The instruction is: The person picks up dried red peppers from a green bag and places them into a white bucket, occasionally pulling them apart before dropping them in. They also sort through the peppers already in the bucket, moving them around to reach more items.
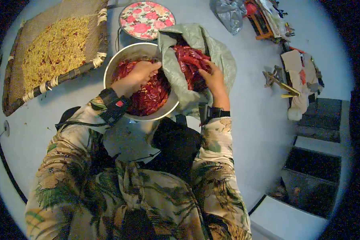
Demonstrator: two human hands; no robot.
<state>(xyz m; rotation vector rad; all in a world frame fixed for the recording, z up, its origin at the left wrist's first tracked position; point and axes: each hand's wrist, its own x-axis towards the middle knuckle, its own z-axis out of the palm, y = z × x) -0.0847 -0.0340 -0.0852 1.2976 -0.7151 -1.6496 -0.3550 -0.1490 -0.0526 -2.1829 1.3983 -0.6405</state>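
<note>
- While I watch through the head camera, the left hand (138, 74) lies palm down in the steel bowl (128, 51), on the heap of red chillies (150, 96) that fills it; its fingers curl into the heap, and I cannot tell whether they are pinched on anything.
- The right hand (214, 78) reaches into the open mouth of the green sack (224, 56); its bent fingertips are pushed among the sack's chillies (190, 60); from here I cannot tell whether they grip any.
- The sack slumps against the bowl's right rim, touching it; its mouth faces the bowl, with the folded edge hanging over the rim.
- A dark strap (114, 105) circles the left wrist; a second strap (212, 113) circles the right.
- A woven tray (32, 24) lies on the floor left of the bowl, its bound corner just beside the rim; yellowish seeds (56, 48) cover much of it.
- A round floral lid (147, 19) sits just behind the bowl; a grey plastic bag (230, 14) lies farther back to the right.
- Dark steps (320, 120) drop away at the right, well apart from both hands.
</note>
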